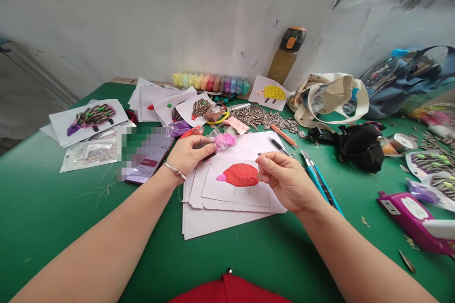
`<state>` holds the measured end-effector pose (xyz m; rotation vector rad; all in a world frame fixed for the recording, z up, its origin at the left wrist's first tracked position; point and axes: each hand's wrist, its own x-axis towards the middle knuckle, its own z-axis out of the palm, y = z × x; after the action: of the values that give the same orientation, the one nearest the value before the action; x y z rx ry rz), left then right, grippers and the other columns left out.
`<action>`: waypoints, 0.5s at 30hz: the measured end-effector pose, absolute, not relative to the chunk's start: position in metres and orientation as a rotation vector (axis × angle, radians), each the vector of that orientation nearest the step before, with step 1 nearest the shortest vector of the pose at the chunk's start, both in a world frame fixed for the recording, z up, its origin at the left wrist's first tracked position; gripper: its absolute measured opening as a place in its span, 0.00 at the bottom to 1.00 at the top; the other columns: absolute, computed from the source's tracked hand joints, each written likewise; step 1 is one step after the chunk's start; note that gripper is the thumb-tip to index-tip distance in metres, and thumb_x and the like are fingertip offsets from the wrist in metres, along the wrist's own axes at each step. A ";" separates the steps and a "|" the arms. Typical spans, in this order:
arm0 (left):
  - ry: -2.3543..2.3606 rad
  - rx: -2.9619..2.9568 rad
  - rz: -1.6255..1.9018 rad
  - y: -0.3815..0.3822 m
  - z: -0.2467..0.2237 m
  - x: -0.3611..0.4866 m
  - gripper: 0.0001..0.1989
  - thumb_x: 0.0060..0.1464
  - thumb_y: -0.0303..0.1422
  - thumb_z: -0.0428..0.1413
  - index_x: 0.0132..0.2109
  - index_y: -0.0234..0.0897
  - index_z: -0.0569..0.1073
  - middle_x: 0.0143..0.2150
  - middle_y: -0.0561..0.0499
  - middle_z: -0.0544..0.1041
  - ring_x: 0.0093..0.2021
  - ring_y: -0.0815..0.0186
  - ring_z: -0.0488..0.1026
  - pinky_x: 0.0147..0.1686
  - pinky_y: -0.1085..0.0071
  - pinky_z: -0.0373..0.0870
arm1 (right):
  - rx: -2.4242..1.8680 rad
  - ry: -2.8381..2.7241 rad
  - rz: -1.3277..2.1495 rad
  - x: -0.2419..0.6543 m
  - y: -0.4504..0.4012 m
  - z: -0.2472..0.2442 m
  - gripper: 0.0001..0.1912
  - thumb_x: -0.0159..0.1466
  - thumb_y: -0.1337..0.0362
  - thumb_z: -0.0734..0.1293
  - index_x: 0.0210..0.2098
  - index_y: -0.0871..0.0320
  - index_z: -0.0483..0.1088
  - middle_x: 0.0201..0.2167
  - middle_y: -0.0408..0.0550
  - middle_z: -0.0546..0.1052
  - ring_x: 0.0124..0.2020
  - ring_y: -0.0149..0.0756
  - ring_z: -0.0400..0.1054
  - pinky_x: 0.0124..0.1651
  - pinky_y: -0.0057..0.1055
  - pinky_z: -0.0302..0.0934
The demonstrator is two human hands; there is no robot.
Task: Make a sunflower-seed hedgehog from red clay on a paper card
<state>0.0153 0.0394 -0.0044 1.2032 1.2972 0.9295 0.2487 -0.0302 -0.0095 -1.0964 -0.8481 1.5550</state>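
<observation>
One red clay shape with one pink tip at its left end lies flat on a small white sheet, on top of several larger papers; thin drawn lines stand under the shape. The right hand is just beside its right end, with the fingertips of its grip together on a small dark bit. The left hand is at the far left of the sheet, its grip closed on a dark thing, which I cannot identify. Beyond them lie one pink clay packet, one black pen and one orange pencil. To the left is one phone, where "44" can be read and the rest is blurred. The label on the one magenta device, at right, is too small for reading. On the far side of the green tabletop are a pile of striped seeds, one yellow hedgehog picture, one bottle and a row of coloured clay packs. Two seed-covered pieces show at the right edge.
</observation>
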 end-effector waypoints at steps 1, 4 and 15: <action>1.302 1.209 0.927 0.040 -0.005 0.015 0.23 0.36 0.45 0.70 0.38 0.34 0.79 0.29 0.51 0.78 0.25 0.69 0.71 0.25 0.73 0.67 | -1.093 -0.835 1.568 0.249 -0.030 -0.009 0.10 0.55 0.59 0.75 0.33 0.57 0.76 0.23 0.40 0.71 0.24 0.26 0.62 0.31 0.28 0.59; 1.301 1.212 0.916 0.040 -0.005 0.015 0.23 0.37 0.45 0.69 0.38 0.34 0.79 0.29 0.51 0.78 0.25 0.70 0.70 0.23 0.74 0.66 | -1.079 -0.802 1.604 0.250 -0.030 -0.009 0.12 0.55 0.61 0.76 0.37 0.57 0.76 0.29 0.43 0.76 0.28 0.28 0.68 0.36 0.30 0.63; 1.286 1.204 0.898 0.039 -0.007 0.016 0.23 0.37 0.46 0.69 0.36 0.34 0.78 0.29 0.50 0.78 0.24 0.69 0.70 0.22 0.74 0.66 | -1.197 -1.014 1.432 0.247 -0.032 -0.014 0.11 0.59 0.57 0.72 0.37 0.57 0.76 0.24 0.41 0.73 0.26 0.27 0.65 0.34 0.28 0.60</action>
<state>0.0164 0.0391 -0.0070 1.2036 1.2861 0.8984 0.2470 -0.0316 -0.0144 -1.1973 -1.0136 1.4325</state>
